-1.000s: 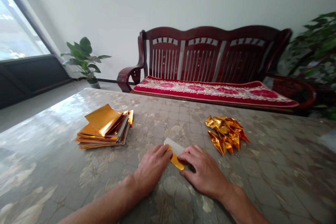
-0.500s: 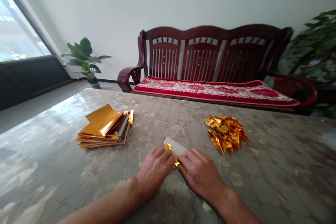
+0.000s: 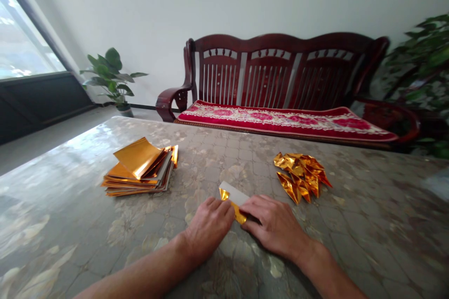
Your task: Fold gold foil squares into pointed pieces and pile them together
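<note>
A partly folded sheet of gold foil paper (image 3: 240,215) lies on the table in front of me, its pale grey back facing up along the far side. My left hand (image 3: 209,223) presses on its near left part with the fingers curled together, covering some of the gold strip. At the right end, my right hand (image 3: 277,225) has thumb and fingers closed on the paper's edge. To the left lies a loose stack of gold foil sheets (image 3: 133,175), some with grey sides up. Several folded gold foil pieces (image 3: 303,173) sit in a heap to the right.
The table (image 3: 140,252) has a shiny floral cover. Beyond its far edge stands a dark red wooden bench (image 3: 270,72) with a red patterned cushion (image 3: 280,124). A potted plant (image 3: 112,74) is at the back left, and leafy greenery (image 3: 428,65) at the right.
My right hand has shifted slightly right along the paper, and its thumb and fingers have parted somewhat, showing more of the gold strip. The left hand has stayed nearly in place.
</note>
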Motion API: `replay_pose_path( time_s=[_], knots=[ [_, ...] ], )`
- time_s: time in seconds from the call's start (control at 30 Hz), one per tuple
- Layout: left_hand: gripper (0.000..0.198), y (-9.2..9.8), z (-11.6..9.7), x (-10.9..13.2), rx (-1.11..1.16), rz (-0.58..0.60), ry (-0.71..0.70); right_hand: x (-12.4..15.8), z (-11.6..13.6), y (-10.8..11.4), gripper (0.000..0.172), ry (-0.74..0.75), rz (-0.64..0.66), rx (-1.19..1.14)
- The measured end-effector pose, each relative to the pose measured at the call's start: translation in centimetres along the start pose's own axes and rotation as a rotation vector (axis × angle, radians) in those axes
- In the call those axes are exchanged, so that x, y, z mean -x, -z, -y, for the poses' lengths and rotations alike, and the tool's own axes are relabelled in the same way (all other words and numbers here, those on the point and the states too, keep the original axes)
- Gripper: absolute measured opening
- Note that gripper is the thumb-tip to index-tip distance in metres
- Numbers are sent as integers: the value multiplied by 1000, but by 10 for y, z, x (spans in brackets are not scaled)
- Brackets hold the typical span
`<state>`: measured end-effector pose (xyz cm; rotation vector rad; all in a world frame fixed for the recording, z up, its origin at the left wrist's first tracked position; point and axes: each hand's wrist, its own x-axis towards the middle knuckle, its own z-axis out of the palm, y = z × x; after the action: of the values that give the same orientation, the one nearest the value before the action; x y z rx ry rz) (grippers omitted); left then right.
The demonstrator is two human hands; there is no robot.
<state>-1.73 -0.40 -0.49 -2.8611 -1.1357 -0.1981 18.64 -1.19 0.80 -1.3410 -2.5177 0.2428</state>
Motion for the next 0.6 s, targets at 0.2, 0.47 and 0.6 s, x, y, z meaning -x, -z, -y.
replay_pose_path(
  time_s=[0.2,0.47,0.6],
  knots=[
    [11,-5,13,-5,226,-80,232,-4,6,-3,6,-13,-8,80],
    [11,-4,14,-17,310,-144,435,-19,11,-18,23,-30,-94,159],
    [13,-6,15,-17,332,-150,448,-21,10,-22,20,-22,-113,158]
  ],
)
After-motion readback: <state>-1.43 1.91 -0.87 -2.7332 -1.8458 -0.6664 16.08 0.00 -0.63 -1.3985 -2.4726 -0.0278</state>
